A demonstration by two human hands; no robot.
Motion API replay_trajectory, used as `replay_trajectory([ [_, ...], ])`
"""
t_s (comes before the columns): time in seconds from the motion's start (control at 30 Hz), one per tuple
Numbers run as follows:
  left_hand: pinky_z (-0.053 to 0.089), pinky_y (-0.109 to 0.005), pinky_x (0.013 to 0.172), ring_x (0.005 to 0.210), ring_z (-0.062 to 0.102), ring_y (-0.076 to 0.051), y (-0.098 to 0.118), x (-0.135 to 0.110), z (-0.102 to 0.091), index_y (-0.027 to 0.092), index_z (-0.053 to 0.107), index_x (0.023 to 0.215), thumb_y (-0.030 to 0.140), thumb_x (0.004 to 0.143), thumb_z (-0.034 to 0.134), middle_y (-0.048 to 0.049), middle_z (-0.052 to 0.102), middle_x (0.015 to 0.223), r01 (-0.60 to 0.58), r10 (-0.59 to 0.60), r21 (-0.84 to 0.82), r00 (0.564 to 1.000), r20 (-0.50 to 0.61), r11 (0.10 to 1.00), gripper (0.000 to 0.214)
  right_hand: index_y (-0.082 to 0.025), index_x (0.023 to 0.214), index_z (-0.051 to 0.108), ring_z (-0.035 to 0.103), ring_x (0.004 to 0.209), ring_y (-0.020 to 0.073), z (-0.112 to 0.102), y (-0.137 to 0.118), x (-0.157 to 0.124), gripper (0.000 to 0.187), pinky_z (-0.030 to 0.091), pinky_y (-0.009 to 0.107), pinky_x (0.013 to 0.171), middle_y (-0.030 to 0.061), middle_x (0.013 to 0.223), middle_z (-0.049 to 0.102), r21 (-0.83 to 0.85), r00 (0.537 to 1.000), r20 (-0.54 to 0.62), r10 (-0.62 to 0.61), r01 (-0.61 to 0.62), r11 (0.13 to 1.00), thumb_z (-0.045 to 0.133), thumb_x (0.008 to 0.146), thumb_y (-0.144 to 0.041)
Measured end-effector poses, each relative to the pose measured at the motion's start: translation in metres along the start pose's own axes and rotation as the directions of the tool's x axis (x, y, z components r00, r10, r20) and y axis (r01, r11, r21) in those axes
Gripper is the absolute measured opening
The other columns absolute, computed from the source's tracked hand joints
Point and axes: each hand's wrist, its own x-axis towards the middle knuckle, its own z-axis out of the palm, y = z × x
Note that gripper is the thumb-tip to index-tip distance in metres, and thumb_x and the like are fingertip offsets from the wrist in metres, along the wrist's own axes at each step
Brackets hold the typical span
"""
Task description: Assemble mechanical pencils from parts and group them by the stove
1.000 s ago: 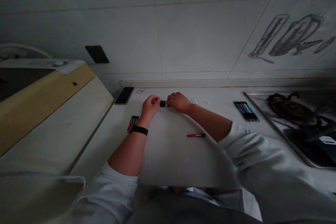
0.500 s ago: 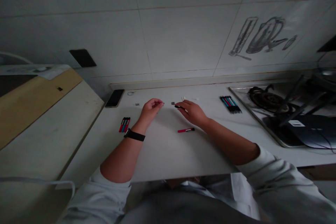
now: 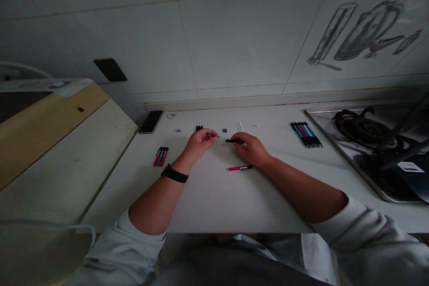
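Note:
My left hand (image 3: 200, 144) pinches a tiny shiny piece (image 3: 218, 137), too small to name, just past its fingertips. Facing it a short way to the right, my right hand (image 3: 251, 148) is closed on a slim black pen part (image 3: 230, 141) that points left. The two pieces are apart, above the table. Below my right hand lies a red pen barrel (image 3: 239, 168) with a black end. Small dark parts (image 3: 224, 130) sit in a group behind the gap between my hands, and white sticks (image 3: 239, 126) lie behind my right hand.
Black pieces (image 3: 199, 128) and tiny coil-like parts (image 3: 178, 130) lie toward the back left. Red and blue pen barrels (image 3: 161, 156) are at left, below a phone (image 3: 150, 122). At right, several pens (image 3: 305, 135) lie beside a gas stove (image 3: 355, 129). A wall closes the back.
My left hand has moved right, closer to my right hand, uncovering black pieces behind it. The black pen part now sticks out further to the left. The camera view has shifted slightly.

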Motion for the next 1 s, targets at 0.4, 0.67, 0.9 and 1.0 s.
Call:
replay_trajectory([
  [0.4, 0.052, -0.031, 0.079, 0.083, 0.066, -0.017, 0.003, -0.005, 0.005, 0.019, 0.074, 0.098, 0.035, 0.091, 0.071, -0.0028, 0.073, 0.089, -0.100, 0.092, 0.206, 0.995, 0.050, 0.973, 0.017, -0.023, 0.105, 0.071, 0.072, 0.082, 0.0182, 0.000, -0.008, 0.000, 0.014, 0.058, 0.032, 0.080, 0.0054, 0.098, 0.077, 0.024, 0.998, -0.057, 0.022, -0.021, 0.999, 0.064, 0.093, -0.026],
  [0.67, 0.053, -0.031, 0.079, 0.084, 0.066, -0.018, 0.005, -0.007, 0.007, 0.020, 0.074, 0.098, 0.036, 0.092, 0.070, -0.0031, 0.074, 0.090, -0.097, 0.079, 0.227, 0.993, 0.086, 0.969, 0.018, -0.023, 0.107, 0.071, 0.072, 0.081, 0.0183, 0.001, -0.004, 0.000, 0.015, 0.057, 0.032, 0.079, 0.0056, 0.100, 0.077, 0.016, 0.999, -0.036, 0.027, -0.027, 1.000, 0.064, 0.094, -0.027],
  [0.9, 0.052, -0.031, 0.080, 0.085, 0.066, -0.018, 0.008, -0.009, 0.010, 0.019, 0.072, 0.095, 0.039, 0.095, 0.065, -0.0028, 0.073, 0.089, -0.108, 0.074, 0.287, 0.989, 0.125, 0.952, 0.021, -0.023, 0.105, 0.072, 0.071, 0.078, 0.0176, 0.001, -0.005, 0.000, 0.015, 0.056, 0.031, 0.076, 0.0046, 0.093, 0.076, 0.009, 0.999, -0.033, 0.014, -0.014, 1.000, 0.064, 0.093, -0.026],
  [1.0, 0.051, -0.030, 0.079, 0.085, 0.066, -0.018, 0.009, -0.010, 0.010, 0.019, 0.071, 0.093, 0.038, 0.096, 0.063, -0.0026, 0.073, 0.090, -0.117, 0.072, 0.316, 0.986, 0.150, 0.942, 0.021, -0.023, 0.105, 0.071, 0.071, 0.079, 0.0176, 0.002, -0.002, -0.001, 0.015, 0.056, 0.031, 0.077, 0.0050, 0.096, 0.076, 0.010, 0.999, -0.034, 0.004, -0.004, 1.000, 0.064, 0.092, -0.025],
])
